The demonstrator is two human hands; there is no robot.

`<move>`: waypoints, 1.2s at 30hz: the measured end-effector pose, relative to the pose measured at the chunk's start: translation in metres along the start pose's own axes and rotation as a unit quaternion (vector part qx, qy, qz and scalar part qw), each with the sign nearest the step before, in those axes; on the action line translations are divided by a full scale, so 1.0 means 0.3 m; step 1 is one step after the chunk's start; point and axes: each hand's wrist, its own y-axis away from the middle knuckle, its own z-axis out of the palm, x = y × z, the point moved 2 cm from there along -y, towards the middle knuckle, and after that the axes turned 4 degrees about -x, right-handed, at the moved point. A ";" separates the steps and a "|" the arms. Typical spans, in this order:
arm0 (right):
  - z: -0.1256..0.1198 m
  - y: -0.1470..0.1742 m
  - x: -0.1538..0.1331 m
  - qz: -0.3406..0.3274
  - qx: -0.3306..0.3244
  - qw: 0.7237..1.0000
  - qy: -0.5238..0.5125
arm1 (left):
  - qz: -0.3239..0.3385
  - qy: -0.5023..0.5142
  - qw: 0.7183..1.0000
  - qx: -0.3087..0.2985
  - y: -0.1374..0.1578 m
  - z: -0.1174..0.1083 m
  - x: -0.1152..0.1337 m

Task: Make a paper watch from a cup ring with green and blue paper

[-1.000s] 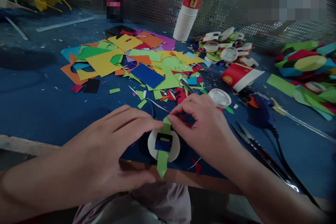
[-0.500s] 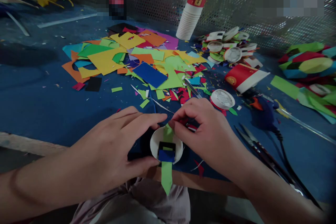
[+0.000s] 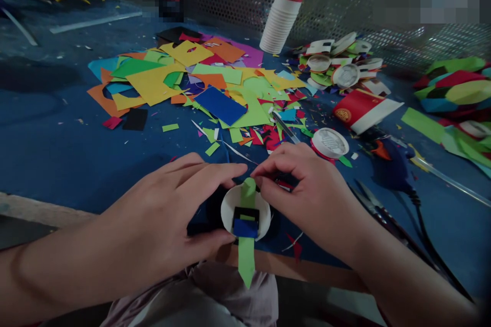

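A white round cut-down paper cup piece [image 3: 229, 209] sits near the table's front edge, with a light green paper strip [image 3: 246, 258] laid across it. The strip's pointed end hangs over the edge toward me. A black and blue band [image 3: 246, 227] crosses the strip at the cup piece's middle. My left hand [image 3: 164, 209] curves round the left side of the cup piece, its thumb and a fingertip at the rim and its index finger stretched above. Thumb and fingers of my right hand [image 3: 303, 189] pinch together at the strip's rounded far end.
Coloured paper scraps [image 3: 153, 84] spread over the blue table. Beyond them stands a stack of paper cups [image 3: 282, 23]. To the right lie a red-and-white cup [image 3: 362, 110], a cup base [image 3: 330, 143], a dark blue corded tool [image 3: 395, 166] and scissors [image 3: 374, 204].
The view has shifted slightly. Both hands stay around the cup piece; the green strip's rounded far end shows more plainly beside my right fingertips.
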 end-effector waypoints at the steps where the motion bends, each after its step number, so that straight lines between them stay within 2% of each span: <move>1: 0.000 -0.001 0.001 0.001 0.001 1.000 0.000 | 0.001 0.000 1.000 -0.001 0.001 0.000 0.001; 13: -0.005 0.005 0.004 -0.007 0.017 1.000 0.006 | 0.014 -0.025 0.999 0.014 -0.004 -0.004 0.006; 27: 0.000 -0.005 0.006 0.015 -0.031 0.999 -0.039 | 0.006 -0.034 0.999 -0.001 0.005 -0.001 0.004; 36: 0.002 -0.011 0.002 0.035 -0.042 0.997 -0.046 | 0.009 -0.049 0.998 0.029 0.009 0.003 0.005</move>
